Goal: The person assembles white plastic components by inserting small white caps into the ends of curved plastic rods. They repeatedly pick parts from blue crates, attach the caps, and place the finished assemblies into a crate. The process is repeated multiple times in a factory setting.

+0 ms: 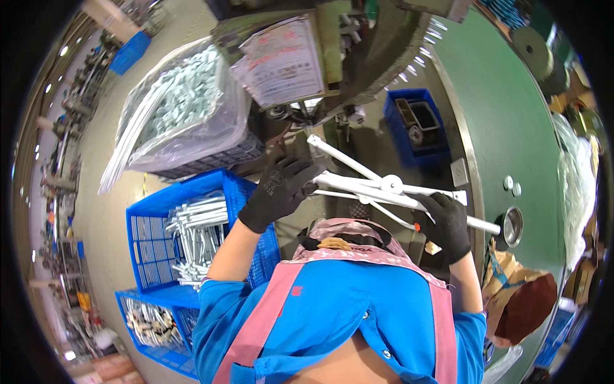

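Observation:
A white metal tube frame (379,193) of several crossing tubes with round joint hubs lies across in front of my waist. My left hand (280,192), in a black glove, has its fingertips closed around the frame's left end. Farther right, my right hand (443,223), also gloved in black, grips the long tube and the tubes beside it. The long tube's right end sticks out past that hand over the green table. One upper tube slants up towards a machine (331,57) that carries a paper sign (283,62). An orange piece (417,227) shows beside my right hand.
At left, a plastic-lined crate (201,153) holds many pale small parts, with long white rods across it. Blue baskets (148,249) hold white tubes below. A blue bin (417,161) stands right of the machine. A green table (508,134) carries a metal bowl (513,228).

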{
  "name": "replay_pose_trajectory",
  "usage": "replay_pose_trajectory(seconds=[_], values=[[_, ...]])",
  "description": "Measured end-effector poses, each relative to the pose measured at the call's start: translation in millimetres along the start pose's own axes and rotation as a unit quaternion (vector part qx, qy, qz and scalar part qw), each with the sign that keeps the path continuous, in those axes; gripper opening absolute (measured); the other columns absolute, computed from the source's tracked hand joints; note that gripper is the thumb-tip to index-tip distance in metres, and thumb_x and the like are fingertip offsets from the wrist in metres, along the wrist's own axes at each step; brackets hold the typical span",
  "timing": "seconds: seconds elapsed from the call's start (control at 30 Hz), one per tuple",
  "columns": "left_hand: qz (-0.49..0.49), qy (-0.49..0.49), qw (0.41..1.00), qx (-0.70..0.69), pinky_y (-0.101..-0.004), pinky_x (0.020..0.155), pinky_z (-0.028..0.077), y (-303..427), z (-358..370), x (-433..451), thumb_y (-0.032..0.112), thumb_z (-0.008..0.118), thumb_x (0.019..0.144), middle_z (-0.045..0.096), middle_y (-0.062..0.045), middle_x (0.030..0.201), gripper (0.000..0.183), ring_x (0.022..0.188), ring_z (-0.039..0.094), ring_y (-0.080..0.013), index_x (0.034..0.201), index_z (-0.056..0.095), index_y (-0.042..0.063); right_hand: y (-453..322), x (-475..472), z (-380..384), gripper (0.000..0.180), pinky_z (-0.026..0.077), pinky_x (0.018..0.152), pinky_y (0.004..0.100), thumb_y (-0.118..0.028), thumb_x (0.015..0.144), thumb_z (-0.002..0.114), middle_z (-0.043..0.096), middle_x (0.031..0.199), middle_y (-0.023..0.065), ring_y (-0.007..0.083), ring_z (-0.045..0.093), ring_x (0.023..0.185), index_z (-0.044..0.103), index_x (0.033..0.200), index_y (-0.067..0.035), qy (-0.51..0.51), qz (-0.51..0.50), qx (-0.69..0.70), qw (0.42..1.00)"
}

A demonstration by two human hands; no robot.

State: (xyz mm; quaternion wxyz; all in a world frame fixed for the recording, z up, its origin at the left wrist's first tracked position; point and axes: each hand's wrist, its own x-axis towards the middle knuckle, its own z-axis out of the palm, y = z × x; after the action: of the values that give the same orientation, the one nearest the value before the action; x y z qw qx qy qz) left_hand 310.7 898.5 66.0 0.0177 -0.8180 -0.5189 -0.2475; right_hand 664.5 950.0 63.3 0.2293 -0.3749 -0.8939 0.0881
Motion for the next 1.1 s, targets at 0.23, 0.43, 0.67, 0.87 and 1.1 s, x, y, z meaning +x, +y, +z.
replay_pose_trajectory(seconds=[0.23,0.43,0.67,0.87,1.1], values=[[-0.083,-0.032,0.994,-0.067,-0.044,0.08,0.047,-40,32,-11,0.012,0.067,0.08,0.062,-0.016,0.1,0.037,0.094,0.058,-0.0352,0.116,0.059,0.007,9,10,5,0.05,0.041,0.093,0.0424,-0.024,0.076,0.073,0.054,0.118,0.0146,0.034,0.051,0.111,0.057,0.121,-0.007,0.252,0.237,-0.121,0.93],[-0.054,0.063,0.992,-0.092,-0.0431,0.076,0.049,-49,84,-4,0.012,0.06,0.085,0.063,-0.019,0.097,0.03,0.089,0.061,-0.0364,0.114,0.06,0.007,78,-39,67,0.048,0.047,0.088,0.0398,-0.02,0.086,0.067,0.06,0.108,0.0182,0.0295,0.059,0.101,0.049,0.125,0.002,0.379,0.407,0.105,0.824],[-0.142,-0.021,0.98,-0.136,-0.0436,0.065,0.048,-30,67,-51,0.019,0.071,0.078,0.065,-0.014,0.09,0.035,0.076,0.062,-0.0349,0.111,0.063,0.01,106,-11,118,0.014,0.054,0.073,0.0315,-0.016,0.096,0.053,0.062,0.092,0.0039,0.016,0.061,0.084,0.054,0.106,-0.007,0.484,0.322,0.686,0.437],[-0.055,0.027,0.996,-0.063,-0.0395,0.064,0.049,-61,34,-84,0.013,0.073,0.074,0.065,-0.014,0.09,0.036,0.076,0.063,-0.0312,0.108,0.063,0.005,105,16,129,0.011,0.051,0.073,0.0282,-0.018,0.095,0.054,0.059,0.091,0.0003,0.012,0.058,0.084,0.056,0.102,-0.011,0.545,0.309,0.648,0.433],[-0.044,0.008,0.999,-0.011,-0.0392,0.064,0.049,-80,24,-91,0.014,0.072,0.075,0.065,-0.014,0.09,0.034,0.076,0.062,-0.0316,0.106,0.064,0.004,121,9,132,0.014,0.049,0.073,0.0272,-0.022,0.095,0.054,0.057,0.086,0.0001,0.0117,0.057,0.082,0.058,0.101,-0.01,0.515,0.307,0.626,0.499]])
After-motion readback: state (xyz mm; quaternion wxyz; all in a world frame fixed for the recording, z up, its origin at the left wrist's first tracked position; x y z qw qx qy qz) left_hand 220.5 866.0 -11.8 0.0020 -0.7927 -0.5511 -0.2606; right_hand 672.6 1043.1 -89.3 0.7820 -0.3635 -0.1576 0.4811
